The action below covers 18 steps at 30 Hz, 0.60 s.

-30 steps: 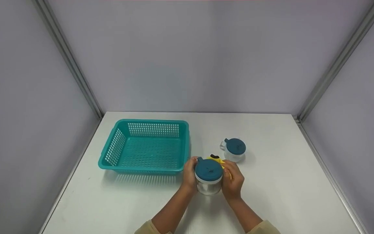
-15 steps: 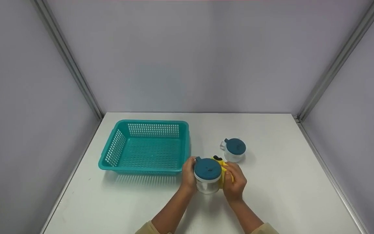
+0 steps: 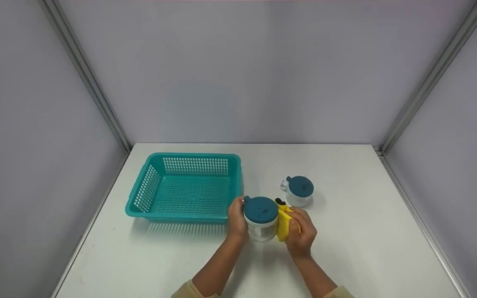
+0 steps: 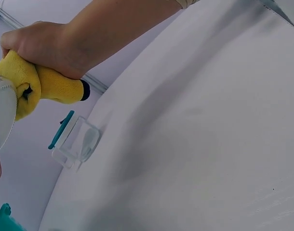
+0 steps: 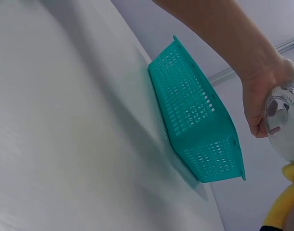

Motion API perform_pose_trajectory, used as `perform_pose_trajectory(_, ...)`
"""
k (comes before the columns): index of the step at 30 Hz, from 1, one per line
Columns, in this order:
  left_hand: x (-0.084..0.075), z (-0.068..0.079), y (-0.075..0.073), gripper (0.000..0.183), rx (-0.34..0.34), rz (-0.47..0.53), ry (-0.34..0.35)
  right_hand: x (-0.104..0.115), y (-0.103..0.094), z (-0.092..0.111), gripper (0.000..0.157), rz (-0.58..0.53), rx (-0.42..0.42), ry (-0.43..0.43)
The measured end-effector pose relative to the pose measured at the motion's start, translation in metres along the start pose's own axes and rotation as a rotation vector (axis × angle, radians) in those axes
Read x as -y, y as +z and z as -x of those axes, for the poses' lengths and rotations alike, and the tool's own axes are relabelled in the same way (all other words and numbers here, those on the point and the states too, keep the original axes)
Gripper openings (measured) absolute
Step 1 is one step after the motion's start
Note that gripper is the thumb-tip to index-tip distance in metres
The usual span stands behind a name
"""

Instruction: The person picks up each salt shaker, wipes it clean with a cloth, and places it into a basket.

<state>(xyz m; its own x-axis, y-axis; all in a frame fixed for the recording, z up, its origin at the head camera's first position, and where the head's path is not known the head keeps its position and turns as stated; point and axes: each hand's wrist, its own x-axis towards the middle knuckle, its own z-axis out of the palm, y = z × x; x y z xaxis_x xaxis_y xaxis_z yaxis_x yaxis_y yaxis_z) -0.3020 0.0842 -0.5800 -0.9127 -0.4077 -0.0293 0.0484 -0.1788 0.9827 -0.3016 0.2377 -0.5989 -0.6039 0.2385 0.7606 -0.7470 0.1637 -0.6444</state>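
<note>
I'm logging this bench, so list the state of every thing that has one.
Held jar: closed, lifted off the table
Second jar: closed, standing upright on the table
Yellow cloth: bunched, lifted off the table
Teal basket: upright on the table, open at the top
Left hand: gripping the held jar
Right hand: gripping the yellow cloth

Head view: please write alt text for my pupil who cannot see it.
A person's left hand holds a clear cylindrical jar with a round blue lid; the right hand grips a yellow cloth beside it. On a white table, a teal perforated plastic basket stands left and a second clear, blue-lidded jar farther back.
</note>
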Motion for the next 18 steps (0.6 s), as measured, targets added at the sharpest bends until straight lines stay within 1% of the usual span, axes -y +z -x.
perform_pose_trajectory(3, -0.0016, -0.0006, -0.0005, 0.034, -0.018, -0.003, 0.008, 0.0013, -0.0002, -0.0002, 0.024, 0.002, 0.001, 0.008)
perform_pose_trajectory(7, -0.0028, 0.0, 0.0, 0.035, -0.02, -0.006, 0.016, 0.0022, -0.0008, -0.0004, 0.023, -0.006, 0.014, 0.011)
perform_pose_trajectory(12, -0.0031, 0.0, 0.0019, 0.035, -0.029, -0.005, 0.021, 0.0047, -0.0023, 0.0006, 0.024, -0.034, 0.09, 0.045)
perform_pose_trajectory(16, -0.0035, 0.0014, 0.0028, 0.036, -0.038, -0.025, 0.049, 0.0073, -0.0036, 0.0038, 0.037, -0.03, 0.165, 0.063)
perform_pose_trajectory(18, -0.0033, 0.0019, 0.003, 0.037, -0.041, -0.034, 0.056, 0.0083, -0.0035, 0.005, 0.043, -0.026, 0.184, 0.064)
